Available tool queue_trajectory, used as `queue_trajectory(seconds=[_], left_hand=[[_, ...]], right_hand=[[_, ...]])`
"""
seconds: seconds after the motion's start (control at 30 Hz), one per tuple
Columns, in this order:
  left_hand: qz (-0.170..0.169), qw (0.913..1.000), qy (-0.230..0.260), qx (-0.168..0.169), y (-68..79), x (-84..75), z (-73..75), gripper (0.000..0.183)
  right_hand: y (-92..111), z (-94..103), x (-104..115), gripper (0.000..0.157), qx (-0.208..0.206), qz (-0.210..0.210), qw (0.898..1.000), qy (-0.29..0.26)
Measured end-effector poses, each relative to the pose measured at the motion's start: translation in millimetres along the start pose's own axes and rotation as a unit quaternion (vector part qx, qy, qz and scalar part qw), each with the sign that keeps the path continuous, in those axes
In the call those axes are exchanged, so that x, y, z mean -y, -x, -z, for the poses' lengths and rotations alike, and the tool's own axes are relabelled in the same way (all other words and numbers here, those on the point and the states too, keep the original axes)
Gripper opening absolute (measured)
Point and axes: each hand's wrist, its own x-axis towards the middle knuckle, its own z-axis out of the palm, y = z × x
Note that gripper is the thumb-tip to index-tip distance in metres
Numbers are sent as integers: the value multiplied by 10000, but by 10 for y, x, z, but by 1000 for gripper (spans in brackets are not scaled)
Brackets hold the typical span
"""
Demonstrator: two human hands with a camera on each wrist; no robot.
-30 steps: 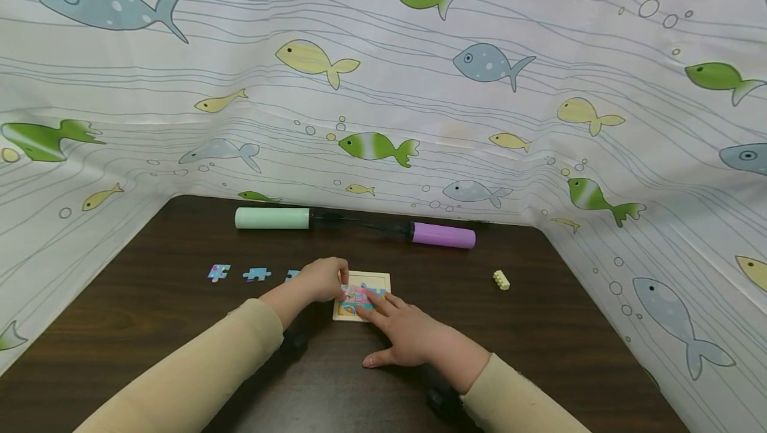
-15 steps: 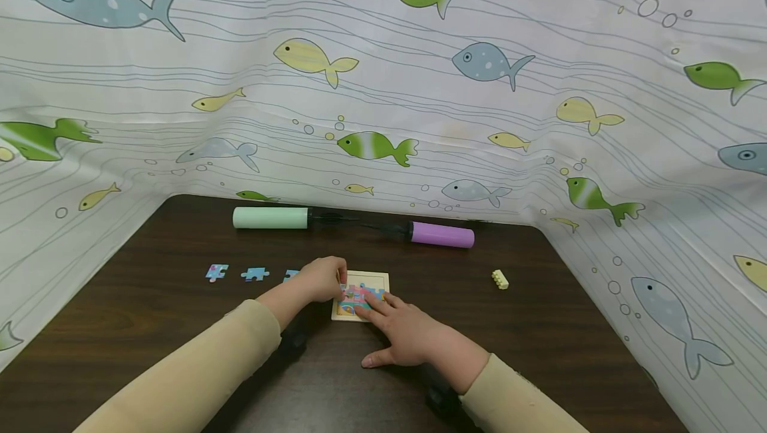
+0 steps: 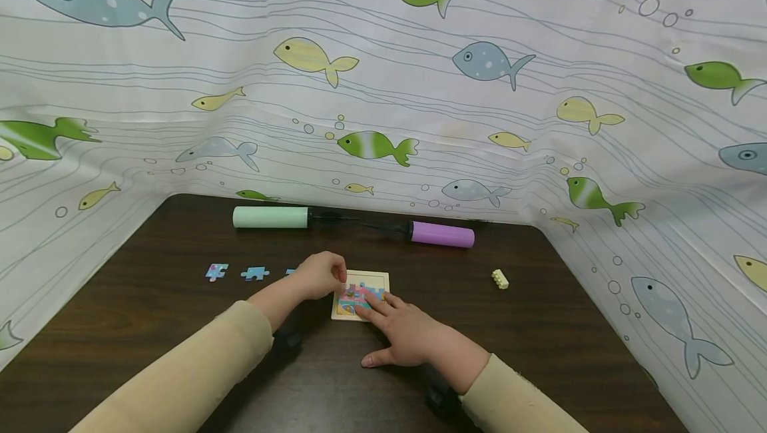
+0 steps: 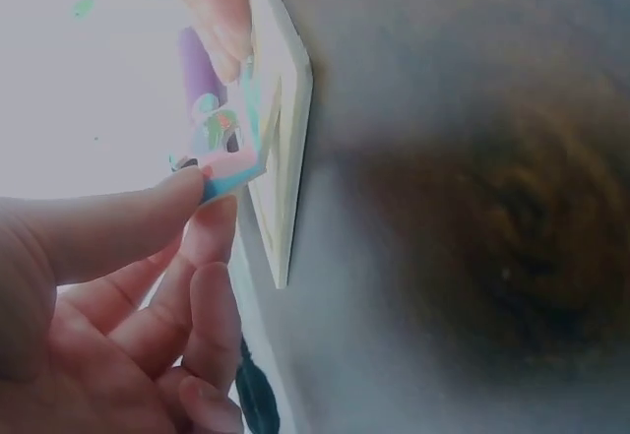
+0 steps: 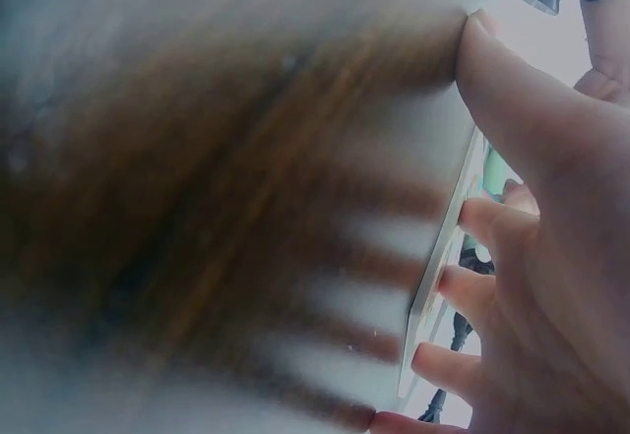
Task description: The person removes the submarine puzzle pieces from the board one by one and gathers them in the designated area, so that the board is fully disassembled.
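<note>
A small wooden puzzle tray (image 3: 377, 278) lies on the table between the hands, its lower part filled with pink and blue jigsaw pieces (image 3: 357, 294). My left hand (image 3: 319, 276) is at the tray's left edge. In the left wrist view its thumb and index finger pinch a jigsaw piece (image 4: 232, 166), which is tilted up from the tray. My right hand (image 3: 407, 333) has its fingers spread, with fingertips resting on the tray's right side and the thumb on the table. The right wrist view shows those fingers along the tray's edge (image 5: 425, 301).
Loose blue jigsaw pieces lie left of the tray, among them a pink-marked piece (image 3: 217, 272) and a plain one (image 3: 255, 274). Behind stand a green hand pump (image 3: 271, 217) and a purple one (image 3: 443, 234), lying flat. A pale yellow toy brick (image 3: 500, 279) is on the right.
My left hand has lifted slightly and shifted a little left, uncovering more of the pieces on the tray's left side. The right hand has stayed in place.
</note>
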Motion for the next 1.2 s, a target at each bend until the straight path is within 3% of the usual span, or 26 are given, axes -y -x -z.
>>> queue_trajectory(seconds=[1.2], left_hand=[[36,10000,-58,10,24,-25,-10,16]], right_hand=[[-32,71,48,83,154,-16,9999,-55]])
